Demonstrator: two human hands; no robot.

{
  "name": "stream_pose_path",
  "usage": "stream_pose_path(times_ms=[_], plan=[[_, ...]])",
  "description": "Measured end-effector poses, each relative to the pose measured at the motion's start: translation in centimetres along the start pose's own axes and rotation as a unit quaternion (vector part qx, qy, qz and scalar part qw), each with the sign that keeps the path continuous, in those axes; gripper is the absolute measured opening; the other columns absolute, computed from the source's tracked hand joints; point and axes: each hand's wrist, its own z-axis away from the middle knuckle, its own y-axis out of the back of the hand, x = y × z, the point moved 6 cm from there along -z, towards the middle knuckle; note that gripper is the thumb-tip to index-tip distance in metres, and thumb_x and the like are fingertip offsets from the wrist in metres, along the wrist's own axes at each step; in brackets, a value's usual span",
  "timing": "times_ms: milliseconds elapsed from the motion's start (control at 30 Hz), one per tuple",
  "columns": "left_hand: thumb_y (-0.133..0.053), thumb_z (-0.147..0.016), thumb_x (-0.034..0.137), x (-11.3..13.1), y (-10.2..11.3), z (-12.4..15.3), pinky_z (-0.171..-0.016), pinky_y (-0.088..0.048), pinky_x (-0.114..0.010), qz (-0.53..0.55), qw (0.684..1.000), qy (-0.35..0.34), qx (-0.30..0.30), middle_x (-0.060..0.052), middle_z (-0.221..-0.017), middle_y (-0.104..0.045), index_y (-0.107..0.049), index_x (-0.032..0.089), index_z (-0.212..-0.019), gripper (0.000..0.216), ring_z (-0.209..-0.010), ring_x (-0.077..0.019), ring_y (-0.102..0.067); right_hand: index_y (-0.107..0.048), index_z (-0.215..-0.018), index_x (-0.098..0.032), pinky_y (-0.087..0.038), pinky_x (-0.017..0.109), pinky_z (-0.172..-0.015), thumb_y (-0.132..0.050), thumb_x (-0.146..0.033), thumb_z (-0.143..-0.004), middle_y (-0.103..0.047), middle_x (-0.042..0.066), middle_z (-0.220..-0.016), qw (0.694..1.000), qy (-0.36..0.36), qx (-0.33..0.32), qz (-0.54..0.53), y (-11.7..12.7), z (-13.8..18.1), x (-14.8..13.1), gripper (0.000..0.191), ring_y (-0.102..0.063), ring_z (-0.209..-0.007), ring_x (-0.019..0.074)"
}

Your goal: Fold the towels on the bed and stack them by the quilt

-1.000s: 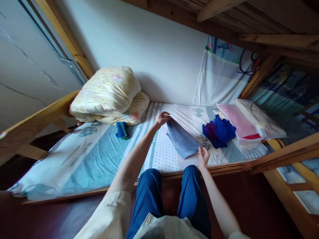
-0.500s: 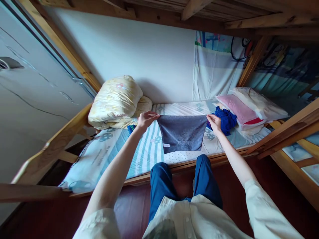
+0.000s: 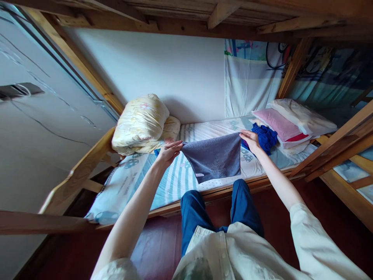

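A dark grey towel (image 3: 217,157) hangs stretched between my two hands, with a small white label near its lower left corner. My left hand (image 3: 170,151) pinches its upper left corner. At the upper right corner, my right hand (image 3: 250,140) grips the cloth between thumb and fingers. The towel hangs in front of a lower bunk's mattress (image 3: 136,194) with a pale blue and white patterned sheet. Just behind my right hand lies a crumpled blue cloth (image 3: 265,138). A bit of blue-green fabric (image 3: 157,152) shows beside my left hand.
A bundled yellow quilt (image 3: 141,124) sits at the bed's left end. Pink and white pillows (image 3: 276,122) are piled at the right. The upper bunk's wooden frame (image 3: 180,25) runs low overhead. A wooden post (image 3: 338,138) slants across the right side.
The towel has tilted: its left corner is lower and its right corner slightly higher. Both hands still hold it. The view has shifted a little.
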Motion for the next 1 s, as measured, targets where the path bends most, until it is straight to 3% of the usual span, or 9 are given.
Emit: stream_pose_path(times_ms=[333, 633, 833, 1000], plan=[[-0.096, -0.038, 0.044, -0.1, 1.2, 2.6, -0.062, -0.044, -0.027, -0.045, 0.996, -0.058, 0.047, -0.009, -0.082, -0.075, -0.08, 0.016, -0.082, 0.054, -0.076, -0.0194, -0.065, -0.081, -0.089, -0.019, -0.059, 0.038, -0.09, -0.097, -0.047, -0.053, -0.081, 0.009, -0.095, 0.996, -0.047, -0.044, 0.06, 2.4, 3.3, 0.5, 0.048, -0.075, -0.095, 0.0255], [-0.096, -0.038, 0.041, -3.9, 2.7, 4.2, -0.063, -0.046, -0.028, -0.045, 0.997, -0.018, 0.057, -0.009, -0.08, -0.075, -0.08, 0.017, -0.083, 0.053, -0.076, -0.0202, -0.066, -0.082, -0.088, -0.017, -0.06, 0.038, -0.084, -0.101, -0.042, -0.047, -0.081, 0.009, -0.089, 0.991, -0.107, -0.057, 0.053, 3.8, 6.3, 1.6, 0.051, -0.075, -0.085, 0.0232], [-0.095, -0.04, 0.046, -5.8, 2.9, 1.8, -0.063, -0.043, -0.028, -0.098, 0.994, 0.01, 0.042, -0.012, -0.08, -0.077, -0.081, 0.017, -0.087, 0.057, -0.082, -0.0258, -0.07, -0.082, -0.084, -0.018, -0.06, 0.036, -0.081, -0.101, -0.043, -0.044, -0.081, 0.008, -0.088, 0.988, -0.13, -0.062, 0.062, 3.4, 4.2, 4.3, 0.052, -0.074, -0.083, 0.0219], [-0.093, -0.04, 0.045, -7.0, 2.1, -3.2, -0.059, -0.038, -0.027, -0.125, 0.991, 0.026, 0.038, -0.008, -0.072, -0.074, -0.08, 0.016, -0.085, 0.055, -0.072, -0.0207, -0.065, -0.079, -0.081, -0.016, -0.058, 0.032, -0.074, -0.1, -0.038, -0.042, -0.08, 0.008, -0.083, 0.986, -0.146, -0.05, 0.068, 1.8, -0.5, 8.1, 0.049, -0.072, -0.076, 0.019]])
